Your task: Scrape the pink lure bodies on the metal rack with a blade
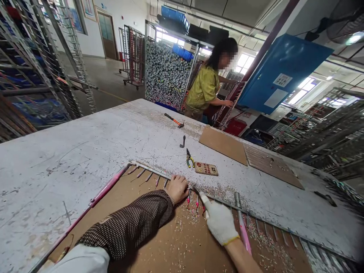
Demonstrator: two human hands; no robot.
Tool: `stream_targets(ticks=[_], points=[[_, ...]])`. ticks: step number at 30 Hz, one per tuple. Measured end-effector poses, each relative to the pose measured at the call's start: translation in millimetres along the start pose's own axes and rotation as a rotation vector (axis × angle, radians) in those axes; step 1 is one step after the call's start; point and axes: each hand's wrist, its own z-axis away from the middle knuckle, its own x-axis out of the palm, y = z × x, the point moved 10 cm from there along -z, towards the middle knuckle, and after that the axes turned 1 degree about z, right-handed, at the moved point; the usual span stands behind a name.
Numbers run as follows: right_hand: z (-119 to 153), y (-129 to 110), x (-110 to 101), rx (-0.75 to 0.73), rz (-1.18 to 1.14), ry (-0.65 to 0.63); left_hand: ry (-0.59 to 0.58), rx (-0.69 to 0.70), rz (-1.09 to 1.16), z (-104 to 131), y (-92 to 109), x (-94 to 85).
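A metal rack frame [108, 185] with pink paint and rows of short hooks lies on a brown cardboard sheet [159, 242]. My left hand [178, 189], bare below a checked sleeve, has its fingers curled over the hooked bar. In a white glove, my right hand [222, 222] grips a slim hand tool [196, 189] whose dark tip touches the bar just right of my left hand. The glove hides most of this tool, so its kind is unclear. Pink-coated hooks [197, 204] hang between the two hands. Paint chips [184, 231] are scattered below them.
Beyond the bar lie pliers [190, 158], a phone-like patterned case [206, 168], a short dark bent piece [183, 141] and a hammer [174, 120]. Cardboard sheets [223, 144] rest at right. Across the white table [85, 140], a person in yellow [203, 85] handles another rack.
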Motion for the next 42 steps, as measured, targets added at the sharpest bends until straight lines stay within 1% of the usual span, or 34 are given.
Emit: stream_targets(ticks=[1, 2, 3, 5, 6, 7, 8, 10, 11, 12, 13, 16, 17, 18, 19, 21, 22, 23, 24, 26, 27, 28, 29, 31, 32, 33, 34, 37, 38, 39, 40, 42], points=[[0.4, -4.0, 6.0, -0.040, 0.021, -0.056, -0.002, -0.002, -0.004, 0.0, -0.4, 0.8], [0.8, -4.1, 5.8, -0.044, 0.019, -0.053, -0.003, 0.000, -0.006, 0.0, -0.4, 1.5], [1.1, -0.6, 0.1, -0.012, -0.001, 0.001, -0.002, 0.005, -0.008, 0.0, -0.1, 2.0], [3.9, 12.3, -16.8, 0.103, -0.061, 0.168, 0.001, 0.014, -0.010, 0.2, 0.7, 2.4], [5.5, 17.4, -22.7, 0.152, -0.078, 0.229, 0.001, 0.014, -0.010, 0.3, 0.6, 2.5], [5.3, 18.3, -23.6, 0.163, -0.078, 0.237, 0.004, 0.009, -0.010, 0.3, 0.3, 2.3], [3.1, 15.7, -19.6, 0.145, -0.059, 0.191, 0.005, 0.004, -0.009, 0.2, -0.1, 2.1], [-1.7, 4.9, -3.4, 0.046, -0.012, 0.008, 0.006, -0.007, -0.004, 0.1, -0.9, 1.8], [-2.3, 1.1, 2.0, 0.004, -0.005, -0.060, 0.008, -0.009, -0.002, 0.1, -0.9, 1.5], [-2.4, 0.5, 1.8, -0.011, -0.019, -0.076, 0.008, -0.006, 0.000, 0.1, -0.6, 1.4], [-2.5, 3.8, -5.0, 0.009, -0.053, -0.027, 0.008, -0.002, 0.001, 0.1, 0.0, 1.5], [3.9, 22.7, -36.7, 0.151, -0.143, 0.272, 0.015, 0.009, 0.001, 0.3, 1.0, 1.1], [5.6, 24.0, -39.9, 0.165, -0.139, 0.312, 0.019, 0.009, 0.002, 0.3, 0.9, 0.9], [4.9, 21.0, -36.7, 0.147, -0.114, 0.288, 0.023, 0.006, 0.003, 0.3, 0.5, 0.7], [2.6, 14.4, -27.9, 0.101, -0.077, 0.210, 0.025, 0.002, 0.003, 0.2, 0.0, 0.6], [0.4, -1.8, -5.4, -0.031, -0.013, 0.013, 0.024, -0.003, -0.001, 0.2, -0.6, 0.9], [1.2, -5.6, 0.5, -0.066, -0.002, -0.038, 0.021, -0.002, -0.005, 0.3, -0.5, 1.1], [1.9, -5.5, -0.4, -0.068, -0.014, -0.027, 0.018, 0.001, -0.009, 0.4, -0.1, 1.4], [2.6, -2.3, -7.5, -0.044, -0.052, 0.041, 0.015, 0.005, -0.011, 0.5, 0.4, 1.5], [6.2, 9.8, -26.9, 0.044, -0.152, 0.231, 0.013, 0.011, -0.008, 0.8, 1.2, 1.4], [7.7, 14.3, -31.8, 0.079, -0.179, 0.285, 0.015, 0.009, -0.004, 0.9, 1.0, 1.2], [6.8, 14.6, -30.7, 0.083, -0.182, 0.276, 0.018, 0.003, 0.000, 0.8, 0.4, 1.0], [4.1, 12.1, -24.0, 0.070, -0.161, 0.210, 0.022, -0.002, 0.004, 0.7, -0.4, 1.1], [-0.6, 4.0, -2.8, 0.012, -0.102, 0.001, 0.024, -0.014, 0.009, 0.4, -2.1, 1.9], [-1.3, 1.8, 3.8, -0.007, -0.100, -0.066, 0.023, -0.014, 0.012, 0.2, -2.4, 2.7], [-1.6, 2.9, 4.0, -0.002, -0.123, -0.075, 0.020, -0.011, 0.014, 0.2, -2.3, 3.4], [-1.8, 7.2, -2.3, 0.029, -0.165, -0.021, 0.020, -0.005, 0.014, 0.2, -1.9, 3.7], [5.1, 28.1, -33.8, 0.175, -0.276, 0.286, 0.023, 0.010, 0.005, 0.4, -0.3, 3.0], [7.2, 30.7, -38.0, 0.197, -0.276, 0.331, 0.024, 0.006, 0.002, 0.4, -0.4, 2.6], [6.2, 28.9, -36.1, 0.189, -0.253, 0.307, 0.022, 0.001, 0.001, 0.3, -0.7, 2.4], [3.2, 23.7, -28.7, 0.155, -0.215, 0.225, 0.017, -0.007, 0.003, 0.2, -1.3, 2.7], [-1.4, 9.4, -8.0, 0.044, -0.137, 0.002, 0.009, -0.020, 0.010, -0.1, -2.4, 3.3]])
